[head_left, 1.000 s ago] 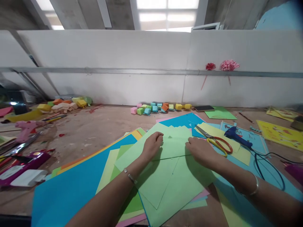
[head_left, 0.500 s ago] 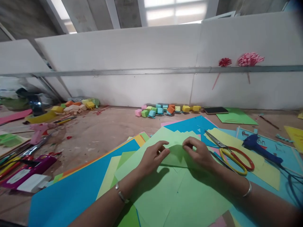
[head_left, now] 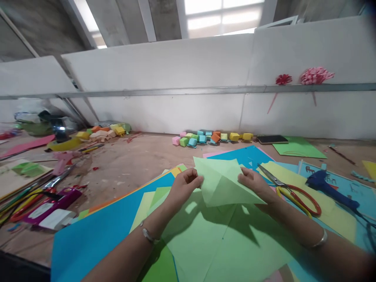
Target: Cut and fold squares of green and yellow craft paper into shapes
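I have a small, creased sheet of pale green paper (head_left: 220, 184) lifted in the middle of my view, clear of the work surface and tilted, one corner pointing out towards my right forearm. My left hand (head_left: 185, 185) pinches its left edge, thumb and fingers together on the paper. My right hand (head_left: 255, 183) has the upper right edge clamped in the same way.

Right below, a larger light green paper (head_left: 217, 250) lies with the shadows of the hands and the sheet across it. To its left I see a big bright blue sheet (head_left: 108, 231), its far edge bordered by orange and yellow paper. Just beyond my right hand, open metal scissors with red and yellow handles (head_left: 276, 179) lie on pale yellow paper (head_left: 337, 219), and a dark blue glue gun (head_left: 330, 188) lies to the right of them.

Farther out, a row of small coloured paper cubes (head_left: 202, 138) sits near the white wall (head_left: 164, 111), with a flat black phone-like object (head_left: 272, 139) to the right. Off to the left lie a pink glue gun (head_left: 63, 159) and a glossy magenta device (head_left: 55, 203).
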A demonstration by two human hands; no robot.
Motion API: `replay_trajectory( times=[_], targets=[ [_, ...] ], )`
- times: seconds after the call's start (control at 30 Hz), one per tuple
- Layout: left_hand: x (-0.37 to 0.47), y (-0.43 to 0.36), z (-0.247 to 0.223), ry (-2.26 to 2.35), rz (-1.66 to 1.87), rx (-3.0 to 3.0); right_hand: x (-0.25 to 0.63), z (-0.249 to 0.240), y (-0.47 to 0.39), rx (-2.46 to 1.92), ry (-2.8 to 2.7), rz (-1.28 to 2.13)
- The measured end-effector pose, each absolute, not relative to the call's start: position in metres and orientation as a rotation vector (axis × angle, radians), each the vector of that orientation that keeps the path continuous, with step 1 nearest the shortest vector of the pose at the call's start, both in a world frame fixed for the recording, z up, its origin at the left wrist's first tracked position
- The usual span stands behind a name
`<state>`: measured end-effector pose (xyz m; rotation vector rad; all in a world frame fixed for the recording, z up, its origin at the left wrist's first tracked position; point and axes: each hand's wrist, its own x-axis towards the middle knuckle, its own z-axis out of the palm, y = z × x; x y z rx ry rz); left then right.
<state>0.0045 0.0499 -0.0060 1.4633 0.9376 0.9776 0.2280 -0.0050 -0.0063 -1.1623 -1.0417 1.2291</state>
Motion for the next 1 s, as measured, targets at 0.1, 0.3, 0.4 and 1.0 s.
replay_trajectory(
  times=[0.1,0.3,0.4,1.0],
  targets=[
    [0.003,0.049,-0.004,0.959,0.902,1.414,0.226,-0.013,-0.005,-1.174,-0.987,1.357],
    [0.003,0.052,-0.013,0.957,0.794,1.423,0.228,-0.024,0.0,-1.23,-0.985,1.25],
    [0.003,0.056,-0.019,0.956,0.807,1.423,0.229,-0.027,0.002,-1.255,-1.001,1.213],
    [-0.003,0.055,-0.016,1.035,1.305,2.081,0.238,-0.032,0.013,-1.263,-0.776,1.196]
  ],
)
